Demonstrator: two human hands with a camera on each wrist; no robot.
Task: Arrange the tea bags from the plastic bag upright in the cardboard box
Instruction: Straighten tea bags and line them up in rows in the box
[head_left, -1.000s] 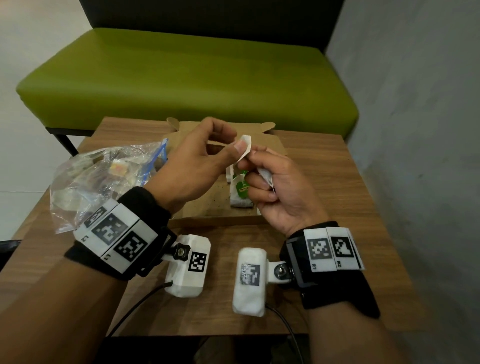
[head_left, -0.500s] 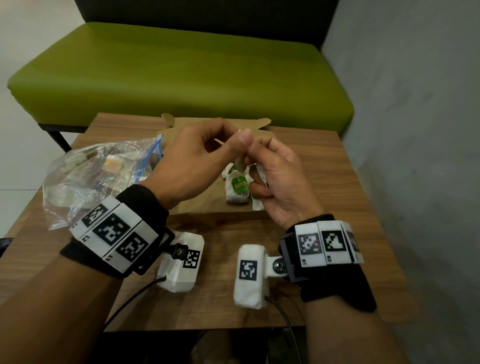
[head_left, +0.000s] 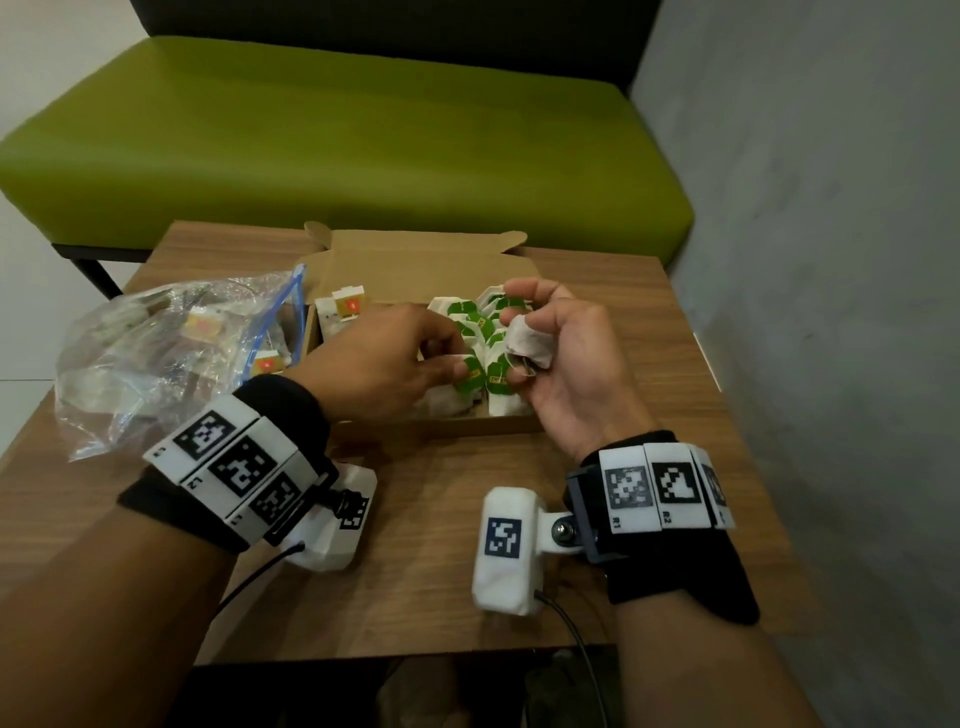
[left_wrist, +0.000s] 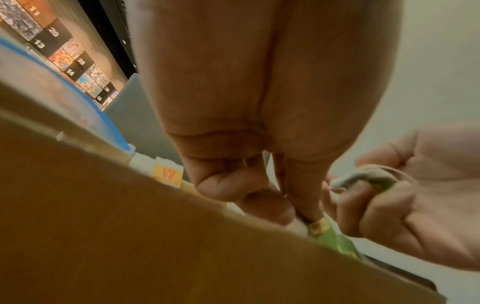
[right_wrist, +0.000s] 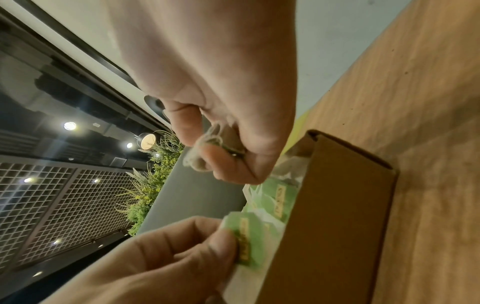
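Observation:
The open cardboard box (head_left: 415, 270) sits mid-table, with green-tagged tea bags (head_left: 491, 322) standing at its right end and orange-tagged ones (head_left: 347, 306) at its left. My left hand (head_left: 454, 366) reaches into the box and pinches a green-tagged tea bag (head_left: 472, 374) by its top; the left wrist view shows that pinch (left_wrist: 315, 225) just behind the box wall (left_wrist: 182, 246). My right hand (head_left: 519, 358) hovers over the box's right end, fingers curled round a crumpled tea bag (head_left: 527, 343), which shows in the right wrist view as tea bag (right_wrist: 205, 148). The clear plastic bag (head_left: 156, 353) lies left of the box.
The wooden table (head_left: 441, 571) is small, and its near half holds only my wrists. A green bench (head_left: 337, 130) stands behind the table and a grey wall (head_left: 831, 260) close on the right. The plastic bag's blue zip edge (head_left: 291, 312) touches the box's left wall.
My hands were joined above the box, working one tea bag between them. They have parted and dropped: the left went into the box with a green-tagged bag, the right keeps a crumpled one.

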